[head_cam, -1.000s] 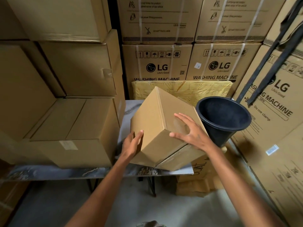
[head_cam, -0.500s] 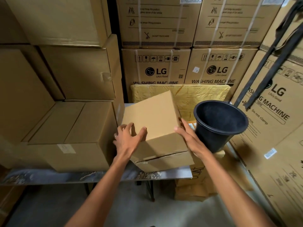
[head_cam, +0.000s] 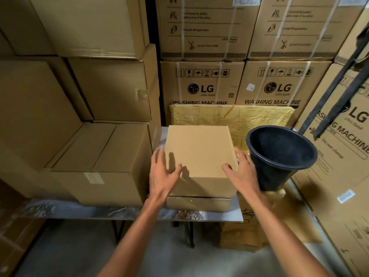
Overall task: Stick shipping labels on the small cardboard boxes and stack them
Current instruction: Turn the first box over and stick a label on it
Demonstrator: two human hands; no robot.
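A plain small cardboard box [head_cam: 199, 152] sits flat on the marble-patterned table [head_cam: 79, 210], its taped seam facing me along the front. No label shows on its visible faces. My left hand [head_cam: 161, 174] hovers at the box's left front corner with fingers spread, casting a shadow on the top. At the right front corner is my right hand [head_cam: 242, 174], fingers apart, thumb over the top edge. Neither hand grips the box.
A larger cardboard box [head_cam: 99, 156] with a pale label on its front stands just left of the small box. A black bucket [head_cam: 279, 156] leans at the right. Behind lies a yellow wrapped parcel [head_cam: 239, 116], and tall washing machine cartons wall in the space.
The small box went from tilted on an edge in both hands to lying flat on the table. Both hands have loosened and drawn back toward its front corners.
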